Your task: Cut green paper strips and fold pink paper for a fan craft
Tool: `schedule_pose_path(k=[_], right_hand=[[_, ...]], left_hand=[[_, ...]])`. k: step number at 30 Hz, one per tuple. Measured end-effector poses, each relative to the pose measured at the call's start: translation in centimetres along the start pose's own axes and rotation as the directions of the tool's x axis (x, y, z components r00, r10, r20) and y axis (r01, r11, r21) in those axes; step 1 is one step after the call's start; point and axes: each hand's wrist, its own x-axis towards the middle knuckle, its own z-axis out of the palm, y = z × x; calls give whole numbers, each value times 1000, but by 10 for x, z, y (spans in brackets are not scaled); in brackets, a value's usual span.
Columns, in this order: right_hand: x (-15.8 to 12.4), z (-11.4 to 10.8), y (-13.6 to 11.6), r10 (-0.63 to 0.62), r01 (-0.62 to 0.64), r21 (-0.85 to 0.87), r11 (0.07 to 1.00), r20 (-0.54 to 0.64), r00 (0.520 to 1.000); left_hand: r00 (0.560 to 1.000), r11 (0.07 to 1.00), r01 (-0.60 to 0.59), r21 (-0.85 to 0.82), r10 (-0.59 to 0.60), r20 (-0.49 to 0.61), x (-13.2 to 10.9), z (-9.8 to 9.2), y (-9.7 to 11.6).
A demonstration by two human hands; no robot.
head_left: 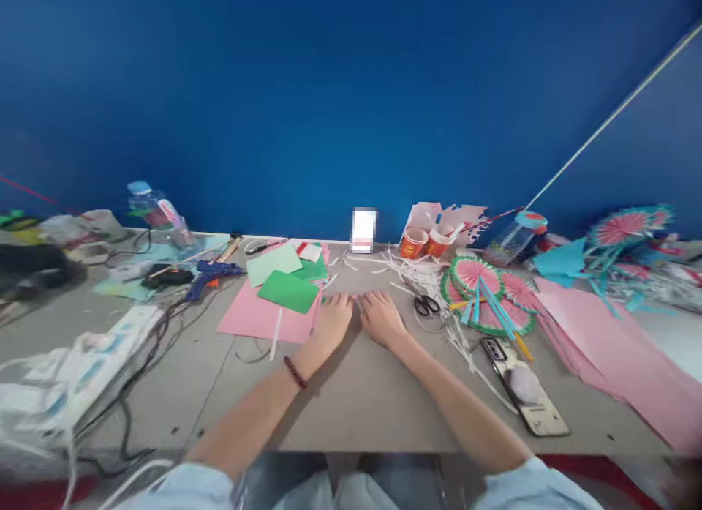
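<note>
Two hands, the left hand (336,314) and the right hand (382,316), lie palms down near the middle of the tabletop (362,415), fingertips almost meeting and pointing toward its far edge. Their fingers look extended; I cannot tell whether they pinch or press something small where they come together. A dark red beaded bracelet (295,372) circles the left wrist.

Just beside the left hand, toward the tabletop's left edge, lies a pink sheet (241,312) with a green card (289,292) on it. A pale green card (271,265) sits behind the green one, and a white strip (276,336) crosses the sheet's near edge.

To the right of the right hand are black-handled scissors (426,305), lying by a tangle of white paper scraps (409,270). Pink-and-green paper fans (477,276) overlap beyond them, and two red-and-white cups (414,241) stand by the far edge. A phone (540,407) lies near the tabletop's near edge, toward the right.
</note>
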Motion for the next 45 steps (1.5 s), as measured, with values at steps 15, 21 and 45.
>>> schedule_pose_path(k=[15,21,45], right_hand=[[-8,9,-9,56,-56,-14,998,-36,998],[-9,13,-8,68,-68,12,998,-58,996],[-5,25,15,105,-55,333,941,-132,986]], left_hand=[[993,995,64,80,-55,-104,-11,15,16],[995,994,68,87,-61,-84,-10,10,17],[970,985,4,-174,-46,-239,9,27,-27]])
